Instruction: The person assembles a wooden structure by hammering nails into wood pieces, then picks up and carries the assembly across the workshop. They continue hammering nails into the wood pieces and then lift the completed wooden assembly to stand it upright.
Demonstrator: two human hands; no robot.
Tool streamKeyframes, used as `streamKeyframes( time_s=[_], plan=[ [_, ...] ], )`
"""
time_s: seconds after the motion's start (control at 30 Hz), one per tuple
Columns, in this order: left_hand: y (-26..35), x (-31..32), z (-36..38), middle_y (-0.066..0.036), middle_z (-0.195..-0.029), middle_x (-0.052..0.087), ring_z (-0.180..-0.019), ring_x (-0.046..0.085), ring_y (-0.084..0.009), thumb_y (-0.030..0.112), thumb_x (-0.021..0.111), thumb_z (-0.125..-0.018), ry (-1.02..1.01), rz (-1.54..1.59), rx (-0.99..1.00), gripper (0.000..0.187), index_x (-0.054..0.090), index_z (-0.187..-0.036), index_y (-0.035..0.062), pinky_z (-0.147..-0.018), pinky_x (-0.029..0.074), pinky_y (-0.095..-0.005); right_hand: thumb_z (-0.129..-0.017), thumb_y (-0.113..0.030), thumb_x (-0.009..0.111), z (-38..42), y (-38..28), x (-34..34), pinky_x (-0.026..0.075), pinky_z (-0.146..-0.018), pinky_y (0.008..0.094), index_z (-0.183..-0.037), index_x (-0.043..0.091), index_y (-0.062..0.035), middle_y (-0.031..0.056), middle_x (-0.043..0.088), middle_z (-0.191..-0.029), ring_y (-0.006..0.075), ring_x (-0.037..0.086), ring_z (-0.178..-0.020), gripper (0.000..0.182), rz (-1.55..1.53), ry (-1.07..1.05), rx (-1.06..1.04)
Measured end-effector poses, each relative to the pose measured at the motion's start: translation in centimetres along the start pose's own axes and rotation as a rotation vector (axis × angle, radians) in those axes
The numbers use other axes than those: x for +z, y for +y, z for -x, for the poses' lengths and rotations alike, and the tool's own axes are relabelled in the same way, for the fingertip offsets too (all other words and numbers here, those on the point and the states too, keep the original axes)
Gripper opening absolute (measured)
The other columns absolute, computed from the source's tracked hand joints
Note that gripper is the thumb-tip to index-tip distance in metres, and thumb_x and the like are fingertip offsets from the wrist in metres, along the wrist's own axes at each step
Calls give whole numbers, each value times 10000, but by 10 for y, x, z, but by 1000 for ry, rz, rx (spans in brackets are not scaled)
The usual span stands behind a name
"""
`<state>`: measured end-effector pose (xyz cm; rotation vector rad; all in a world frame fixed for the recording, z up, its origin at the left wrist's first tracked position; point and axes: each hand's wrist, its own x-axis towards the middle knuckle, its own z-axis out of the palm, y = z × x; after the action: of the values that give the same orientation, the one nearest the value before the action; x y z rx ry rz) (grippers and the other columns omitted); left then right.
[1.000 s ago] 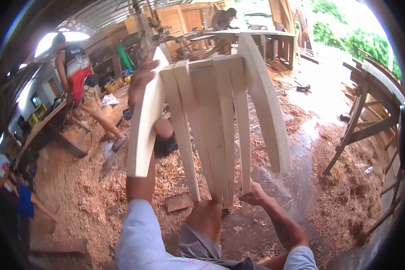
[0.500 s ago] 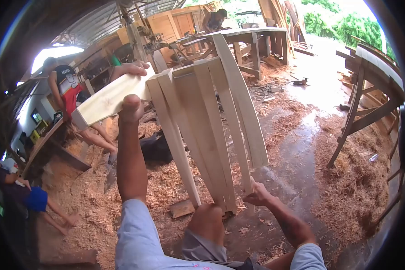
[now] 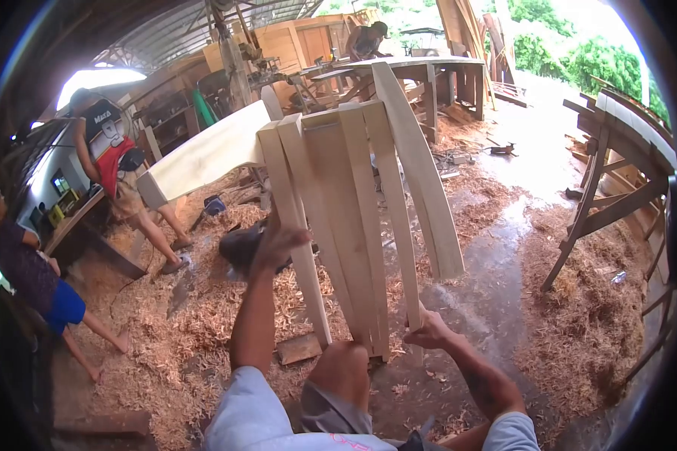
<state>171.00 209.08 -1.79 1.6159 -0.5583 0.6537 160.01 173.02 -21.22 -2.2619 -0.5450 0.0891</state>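
A pale, unpainted wooden chair frame stands before me, made of long narrow slats and legs. A wide curved board juts from its upper left, and another curved board runs down its right side. My left hand is at the left leg, about halfway down; it is smeared by motion and its fingers are partly hidden. Low on the right, my right hand wraps round the right leg near its end. My bent knee is against the frame's lower end.
Wood shavings cover much of the floor. A wood offcut lies by my knee. Two people are at the left; another person leans over a long table at the back. A trestle bench stands right.
My left hand has left the upper-left curved board and moved down to the left leg. My right hand keeps its grip. The view has shifted slightly.
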Motion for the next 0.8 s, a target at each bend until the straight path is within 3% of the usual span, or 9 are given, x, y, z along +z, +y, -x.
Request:
streamKeyframes(
  time_s=[0.1,0.17,0.2,0.3,0.33,0.4,0.47,0.7,0.8],
  plan=[
    [59,28,15,-113,-1122,622,-1068,604,-168,367,815,-774,-288,98,-239,763,439,-1334,8,-888,523,-342,-675,-240,773,2,1,-2,517,-820,489,-1399,337,-90,220,649,-1037,433,635,-964,859,-34,-16,61],
    [75,34,14,-36,-892,657,-849,642,-91,215,803,-794,-259,145,-265,470,556,-1124,-12,-714,539,-225,-662,-226,822,3,17,4,534,-781,396,-1036,562,-87,108,654,-926,264,660,-891,476,-75,49,-11],
    [77,38,13,-36,-892,657,-849,642,-91,215,803,-794,-254,152,-275,470,556,-1124,-12,-714,539,-225,-662,-226,822,6,12,1,534,-781,396,-1036,562,-87,108,654,-926,264,660,-891,476,-71,39,-2],
    [77,46,14,-125,-1107,597,-956,625,-168,213,834,-764,-172,210,-144,647,470,-1249,-13,-786,532,-275,-670,-247,801,5,2,-4,521,-813,471,-1326,399,-87,186,661,-986,413,643,-956,786,-67,-17,13],
    [71,53,18,-125,-1107,597,-956,625,-168,213,834,-764,-160,215,-148,647,470,-1249,-13,-786,532,-275,-670,-247,802,3,5,-3,522,-803,463,-1264,431,-88,176,657,-960,401,645,-938,718,-64,-7,-3],
    [61,66,24,-169,-1268,480,-1162,515,-254,222,845,-748,309,-282,484,741,422,-1316,1,-953,457,-375,-671,-246,802,5,6,-3,523,-794,455,-1203,463,-88,165,653,-933,389,648,-921,650,-48,-7,-21],
    [64,68,44,-180,-1370,380,-1276,385,-289,247,853,-735,388,-420,541,799,406,-1359,24,-1038,353,-428,-668,-187,824,5,0,-3,534,-754,385,-1002,572,-69,92,620,-911,240,640,-844,435,-116,25,32],
    [148,153,25,-136,-1425,360,-1383,295,-340,332,841,-735,31,-581,1095,800,434,-1406,178,-1067,322,-527,-665,-157,824,6,-5,-6,526,-732,359,-1005,559,-81,68,603,-882,184,619,-841,437,-48,41,33],
    [163,163,-24,-131,-1596,134,-1440,201,-320,388,813,-765,-102,-824,1086,846,375,-1469,219,-1081,244,-607,-698,-237,776,7,-2,-8,523,-814,437,-1130,491,-85,159,641,-955,340,654,-931,540,-90,-10,32]
  ],
)
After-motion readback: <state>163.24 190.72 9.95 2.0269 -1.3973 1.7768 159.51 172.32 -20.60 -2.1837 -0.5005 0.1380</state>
